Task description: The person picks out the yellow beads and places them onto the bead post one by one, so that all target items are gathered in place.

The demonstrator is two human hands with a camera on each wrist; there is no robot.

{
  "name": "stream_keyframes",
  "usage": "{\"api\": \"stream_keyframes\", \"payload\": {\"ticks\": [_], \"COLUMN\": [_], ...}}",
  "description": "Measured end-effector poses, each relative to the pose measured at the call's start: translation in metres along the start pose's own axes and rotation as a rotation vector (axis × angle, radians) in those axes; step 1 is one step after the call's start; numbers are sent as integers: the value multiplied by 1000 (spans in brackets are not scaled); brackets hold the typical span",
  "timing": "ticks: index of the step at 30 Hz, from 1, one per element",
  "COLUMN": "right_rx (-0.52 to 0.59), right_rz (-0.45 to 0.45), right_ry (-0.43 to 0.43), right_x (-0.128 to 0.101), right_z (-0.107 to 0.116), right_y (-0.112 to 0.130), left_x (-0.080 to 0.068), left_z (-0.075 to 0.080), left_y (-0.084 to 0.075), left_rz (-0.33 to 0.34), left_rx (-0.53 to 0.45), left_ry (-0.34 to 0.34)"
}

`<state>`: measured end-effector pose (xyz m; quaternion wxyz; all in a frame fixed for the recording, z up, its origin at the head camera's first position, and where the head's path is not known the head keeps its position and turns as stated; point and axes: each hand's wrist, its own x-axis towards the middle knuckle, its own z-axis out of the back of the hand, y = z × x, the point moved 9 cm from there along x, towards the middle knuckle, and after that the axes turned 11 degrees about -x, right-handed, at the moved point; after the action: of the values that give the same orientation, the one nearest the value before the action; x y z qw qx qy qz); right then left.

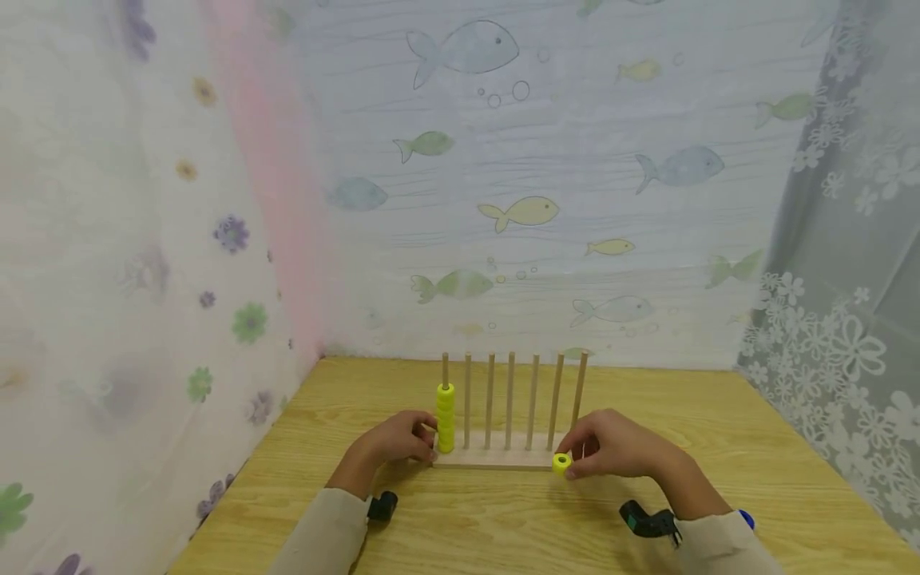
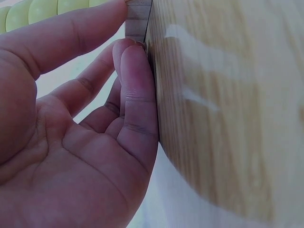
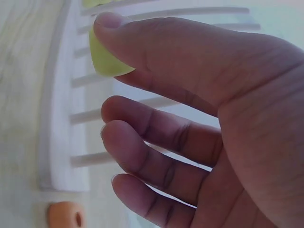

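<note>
A pale wooden peg rack [image 1: 496,458] stands on the table with several upright pegs in a row. Yellow beads [image 1: 446,419] are stacked on its leftmost peg; the other pegs carry none. At the rack's left end my left hand [image 1: 404,437] holds the base, thumb toward the front corner and fingers bent against the end. My right hand [image 1: 621,446] pinches a single yellow bead [image 1: 561,463] between thumb and index finger, in front of the base's right end. The right wrist view shows this bead [image 3: 105,59] under the thumb, with the remaining fingers loosely bent.
Beyond the rack's right end lies an orange bead [image 3: 65,216], hidden in the head view. A blue round thing [image 1: 747,519] shows beside the right sleeve. Black wrist cameras [image 1: 383,506] sit near both cuffs. Patterned curtains [image 1: 532,160] hang behind the wooden table [image 1: 503,527].
</note>
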<state>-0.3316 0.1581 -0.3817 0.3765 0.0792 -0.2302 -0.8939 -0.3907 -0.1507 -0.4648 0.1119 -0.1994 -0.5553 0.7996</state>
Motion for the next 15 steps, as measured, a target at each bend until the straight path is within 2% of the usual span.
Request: {"api": "stream_keyframes", "payload": {"ticks": [5,15], "right_rx": [-11,-50], "right_rz": [-26,-12], "right_ry": [-26,-54], "right_x": [2,8], "right_z": [14,32], "right_y": [5,13], "left_x": [0,-1], "left_z": [-1,-1], "left_y": [-1,-3], "left_rz": [2,1], "left_rx": [3,2], "left_ry": [-4,-4]}}
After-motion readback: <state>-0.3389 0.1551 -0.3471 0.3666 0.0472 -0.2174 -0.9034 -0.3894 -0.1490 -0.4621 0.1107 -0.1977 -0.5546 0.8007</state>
